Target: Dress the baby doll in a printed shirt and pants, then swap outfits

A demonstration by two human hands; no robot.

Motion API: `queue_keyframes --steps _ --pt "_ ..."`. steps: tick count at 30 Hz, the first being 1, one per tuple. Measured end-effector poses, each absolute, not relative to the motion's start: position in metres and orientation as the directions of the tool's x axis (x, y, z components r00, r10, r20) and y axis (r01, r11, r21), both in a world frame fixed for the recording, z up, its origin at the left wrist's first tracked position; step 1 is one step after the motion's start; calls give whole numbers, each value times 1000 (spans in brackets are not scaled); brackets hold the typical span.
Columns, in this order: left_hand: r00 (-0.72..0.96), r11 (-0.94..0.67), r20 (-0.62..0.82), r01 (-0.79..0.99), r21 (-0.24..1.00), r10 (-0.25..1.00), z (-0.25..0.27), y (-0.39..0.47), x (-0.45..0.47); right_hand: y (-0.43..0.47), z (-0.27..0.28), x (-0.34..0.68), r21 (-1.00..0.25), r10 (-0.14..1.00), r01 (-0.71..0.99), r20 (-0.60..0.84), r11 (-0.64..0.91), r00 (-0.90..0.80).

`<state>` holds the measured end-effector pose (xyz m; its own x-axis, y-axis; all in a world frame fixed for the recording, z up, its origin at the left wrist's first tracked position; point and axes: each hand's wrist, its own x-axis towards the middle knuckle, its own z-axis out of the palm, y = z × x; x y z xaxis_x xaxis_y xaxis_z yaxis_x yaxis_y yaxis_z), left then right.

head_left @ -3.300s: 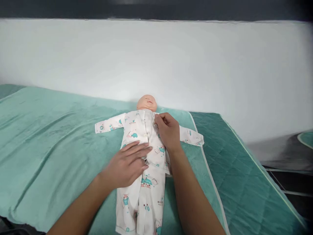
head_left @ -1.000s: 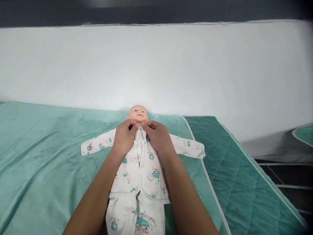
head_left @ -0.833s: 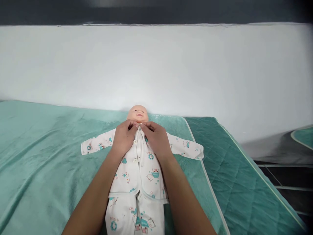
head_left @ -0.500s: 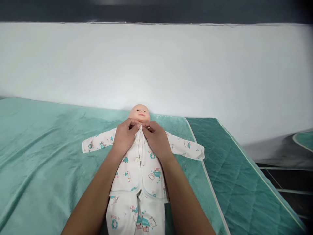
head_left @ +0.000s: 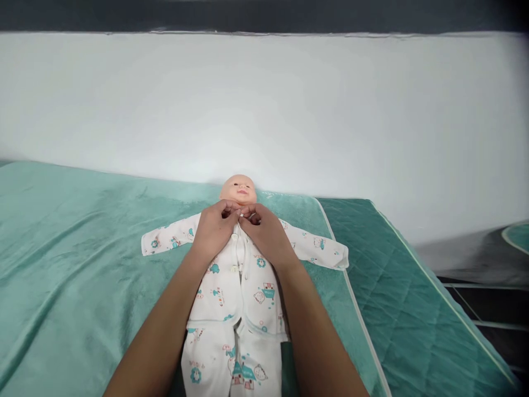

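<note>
A baby doll (head_left: 238, 189) lies on its back, dressed in a white printed jacket (head_left: 221, 289) and matching trousers (head_left: 210, 361). Both sleeves stretch out to the sides. My left hand (head_left: 217, 229) pinches the jacket's front edge at the collar, just below the doll's chin. Meeting it there, my right hand (head_left: 266, 231) pinches the opposite edge, the fingertips of both hands nearly touching. Whatever lies right between the fingertips is mostly hidden. Lower down, the jacket front hangs apart along its middle, with pale buttons (head_left: 235, 269) showing on the left side.
Under the doll spreads a light green blanket (head_left: 82, 264) with a pale border. A darker green quilted mattress cover (head_left: 397, 286) shows to its right. Behind stands a white wall (head_left: 264, 105). Dark floor tiles (head_left: 496, 309) appear at far right.
Both hands stay at the collar, and their fingertips have come closer together over the jacket edges. The raised edge between them is now less visible. The view has shifted slightly.
</note>
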<state>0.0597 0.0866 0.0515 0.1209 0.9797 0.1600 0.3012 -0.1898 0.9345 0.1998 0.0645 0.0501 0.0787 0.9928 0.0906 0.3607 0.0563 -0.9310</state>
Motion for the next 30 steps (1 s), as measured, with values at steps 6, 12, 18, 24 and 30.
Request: queue_keyframes --steps 6,12,18,24,30 --pt "122 -164 140 215 963 983 52 86 57 65 46 200 -913 978 384 187 138 93" --pt "125 -182 162 172 968 979 48 86 55 66 46 202 -893 963 415 244 176 117" --pt "127 -178 157 176 968 979 48 84 55 65 45 200 -885 952 429 268 182 149" --pt "105 -208 187 246 947 977 47 82 55 64 46 197 -873 923 452 312 185 224" --pt "122 -210 180 307 928 976 47 82 55 65 44 197 -895 915 410 300 172 270"
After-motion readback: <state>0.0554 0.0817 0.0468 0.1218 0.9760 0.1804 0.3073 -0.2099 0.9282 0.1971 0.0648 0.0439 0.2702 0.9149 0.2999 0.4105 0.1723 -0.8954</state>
